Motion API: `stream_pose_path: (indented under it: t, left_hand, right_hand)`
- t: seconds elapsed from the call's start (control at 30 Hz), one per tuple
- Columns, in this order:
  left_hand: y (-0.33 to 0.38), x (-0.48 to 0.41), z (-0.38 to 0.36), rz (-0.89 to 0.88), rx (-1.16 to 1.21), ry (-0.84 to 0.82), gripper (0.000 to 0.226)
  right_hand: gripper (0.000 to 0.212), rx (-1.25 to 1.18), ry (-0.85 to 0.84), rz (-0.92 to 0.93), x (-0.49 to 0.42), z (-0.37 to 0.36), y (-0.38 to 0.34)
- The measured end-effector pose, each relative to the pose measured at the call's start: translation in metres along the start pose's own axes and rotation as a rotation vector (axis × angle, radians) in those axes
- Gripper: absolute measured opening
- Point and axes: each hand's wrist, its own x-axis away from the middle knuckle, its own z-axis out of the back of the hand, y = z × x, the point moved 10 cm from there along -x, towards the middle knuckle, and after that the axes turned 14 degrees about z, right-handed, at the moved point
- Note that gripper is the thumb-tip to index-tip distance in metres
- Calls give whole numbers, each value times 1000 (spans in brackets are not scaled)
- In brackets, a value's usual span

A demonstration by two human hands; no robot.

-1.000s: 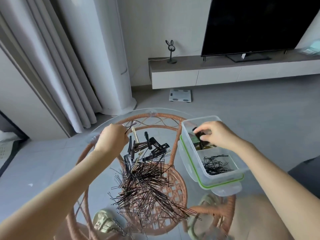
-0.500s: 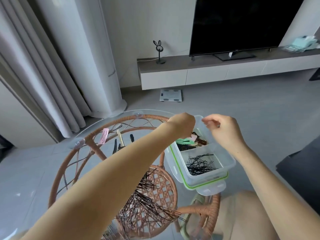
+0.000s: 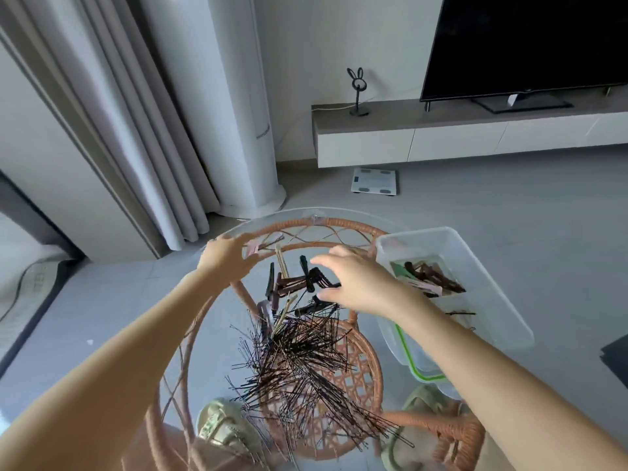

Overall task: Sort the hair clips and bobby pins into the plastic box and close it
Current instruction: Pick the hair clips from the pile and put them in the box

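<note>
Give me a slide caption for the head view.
Both hands, left and right, reach for hair clips beside the open plastic box.

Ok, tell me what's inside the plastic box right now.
The far compartment of the plastic box holds brown hair clips, a green one and a pink one. The near compartment shows a few bobby pins; the right forearm covers the rest.

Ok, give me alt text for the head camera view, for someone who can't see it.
Two bare hands reach over a round glass-topped rattan table: the right hand above dark hair clips, the left hand by a pink clip. Bobby pins are heaped nearer; an open plastic box sits right.
</note>
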Motion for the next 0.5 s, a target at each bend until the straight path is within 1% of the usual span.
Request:
stream_pose_path:
  t: [0.07, 0.13, 0.2, 0.27, 0.33, 0.37, 0.43, 0.5]
  left_hand:
    - [-16, -4, -15, 50, 54, -34, 60]
    - [-22, -7, -23, 87, 108, -12, 63]
    - [-16, -8, -22, 72, 158, 42, 59]
    - [-6, -7, -16, 24, 228, 73, 45]
    - [3, -4, -12, -19, 314, 70, 31]
    - [7, -4, -13, -25, 338, 52, 27]
    - [10, -6, -17, -27, 338, 1, 24]
    - [10, -6, -19, -28, 317, -19, 27]
  right_hand:
    - [66, -11, -54, -79, -23, -17, 8]
    - [82, -41, -67, -171, -43, -30, 17]
    - [97, -19, -88, -229, -58, -42, 18]
    - [103, 32, -103, -250, -70, -51, 10]
    - [100, 69, -98, -253, -78, -60, -1]
    - [95, 66, -76, -259, -80, -62, -5]
    - [78, 38, -13, -277, -82, -63, -9]
    - [58, 14, 27, -264, -82, -59, -11]
